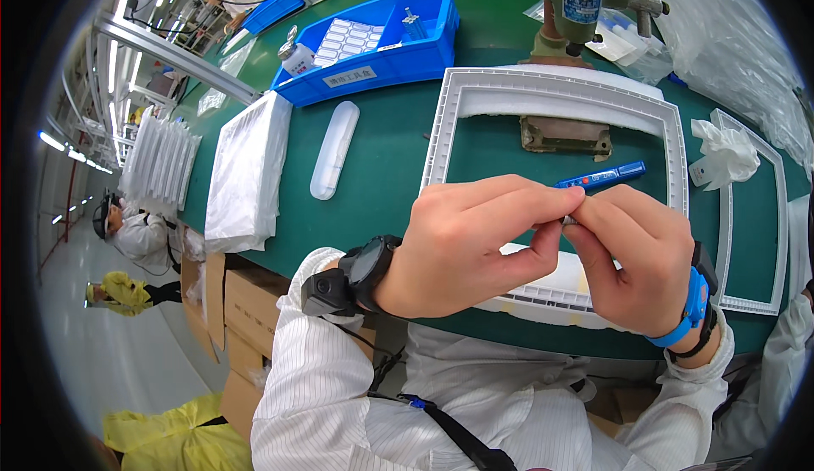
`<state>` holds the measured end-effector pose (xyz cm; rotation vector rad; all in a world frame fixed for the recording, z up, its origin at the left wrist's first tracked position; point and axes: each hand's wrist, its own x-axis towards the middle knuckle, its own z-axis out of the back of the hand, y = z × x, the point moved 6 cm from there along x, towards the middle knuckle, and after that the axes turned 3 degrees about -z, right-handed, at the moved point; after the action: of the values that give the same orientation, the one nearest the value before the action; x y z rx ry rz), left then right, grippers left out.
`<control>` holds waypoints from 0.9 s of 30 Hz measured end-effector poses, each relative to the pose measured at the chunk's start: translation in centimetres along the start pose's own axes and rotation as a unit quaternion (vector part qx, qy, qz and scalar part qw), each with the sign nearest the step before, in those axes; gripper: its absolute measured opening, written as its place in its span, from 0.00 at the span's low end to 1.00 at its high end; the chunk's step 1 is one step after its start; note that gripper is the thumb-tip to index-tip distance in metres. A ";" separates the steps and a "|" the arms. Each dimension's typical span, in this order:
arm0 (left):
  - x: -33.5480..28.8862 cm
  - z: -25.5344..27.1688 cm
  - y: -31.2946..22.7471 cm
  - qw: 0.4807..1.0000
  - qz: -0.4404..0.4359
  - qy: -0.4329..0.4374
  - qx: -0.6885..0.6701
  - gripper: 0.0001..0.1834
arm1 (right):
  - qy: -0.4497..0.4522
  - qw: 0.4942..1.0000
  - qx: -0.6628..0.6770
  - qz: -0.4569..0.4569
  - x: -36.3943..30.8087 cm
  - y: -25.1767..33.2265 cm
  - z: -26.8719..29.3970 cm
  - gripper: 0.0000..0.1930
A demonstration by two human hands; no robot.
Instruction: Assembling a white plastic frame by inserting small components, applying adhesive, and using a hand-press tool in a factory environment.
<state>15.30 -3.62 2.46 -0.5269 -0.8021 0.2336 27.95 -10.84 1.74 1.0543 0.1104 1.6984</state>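
Observation:
My left hand (483, 246) and my right hand (629, 250) meet fingertip to fingertip above the near part of a white rectangular frame (441, 136). Both pinch at one spot, where a tiny dark bit shows between the fingertips. It is too small and too covered to name. Just beyond my fingers a blue marker pen (604, 176) lies inside the frame's opening, its near end hidden behind my hands. A strip of white padding (560, 115) runs along the frame's far side, at the foot of a green press.
The green press (570, 13) stands at the far side. A blue divided bin (373, 79) holds labels and a small bottle. Left of me lie a clear plastic case (336, 150) and a wrapped white stack (248, 174). A second white frame (776, 217) and crumpled white material (727, 156) are at right.

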 end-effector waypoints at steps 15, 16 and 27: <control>-0.3 0.4 -0.1 0.999 -0.004 -0.018 -0.031 0.21 | -0.046 0.990 -0.093 0.095 -0.3 1.8 0.0 0.13; -0.3 0.4 -0.1 0.999 -0.001 -0.017 -0.035 0.21 | -0.053 0.989 -0.094 0.105 -0.4 1.8 0.0 0.13; 0.2 0.5 0.3 0.998 0.018 0.024 -0.052 0.19 | -0.039 0.986 -0.116 0.113 -0.6 2.1 -0.3 0.14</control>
<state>15.05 -3.05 2.72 -0.6427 -0.7612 0.2114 26.19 -12.10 2.38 0.9846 -0.2627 1.8184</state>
